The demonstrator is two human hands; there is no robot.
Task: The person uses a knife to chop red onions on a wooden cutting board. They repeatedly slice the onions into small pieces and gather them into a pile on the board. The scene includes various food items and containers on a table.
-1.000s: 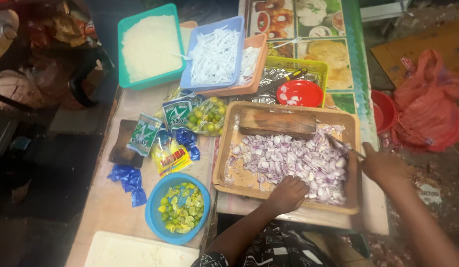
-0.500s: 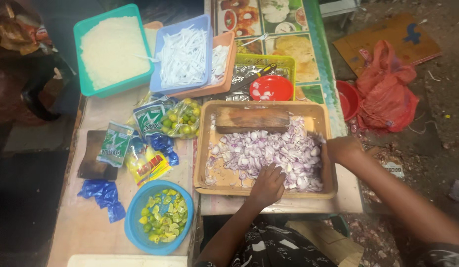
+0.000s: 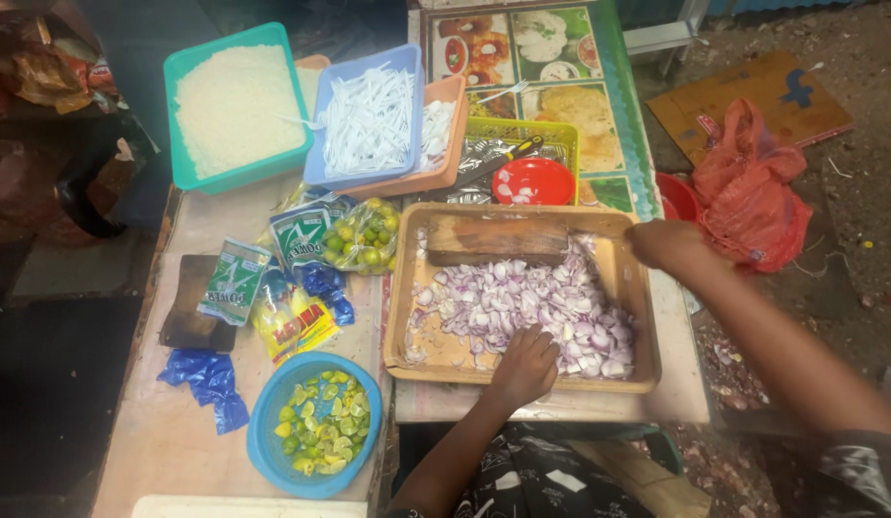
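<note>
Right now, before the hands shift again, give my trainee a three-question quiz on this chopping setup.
1. True or false: the left hand rests on the chopped red onion inside the wooden tray.
2. What fills the round blue bowl at the near left? A) lime pieces B) rice C) plastic forks
3. Fill in: the right hand sits at the tray's ____ far corner, beside the wooden block.

Key: 1 true; 2 A; 3 right.
</note>
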